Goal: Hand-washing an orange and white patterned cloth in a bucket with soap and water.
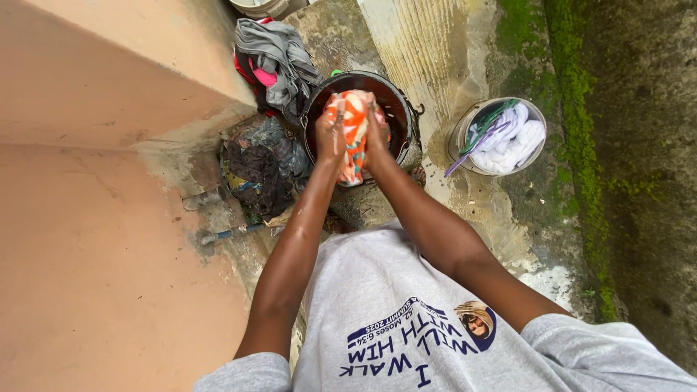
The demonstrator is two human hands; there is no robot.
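An orange, white and teal patterned cloth [353, 134] is bunched between both my hands above a dark round basin [404, 109]. My left hand [329, 134] grips its left side. On the cloth's right side my right hand [376, 129] closes around it. The cloth hangs down past the basin's near rim. Both my forearms stretch forward from my grey printed shirt [392, 327].
A grey and pink pile of clothes [276, 62] lies left of the basin, a dark wet heap [261, 167] below it. At the right stands a pale bucket [465, 138] holding white cloth. A peach wall [87, 181] fills the left; mossy concrete [581, 109] runs along the right.
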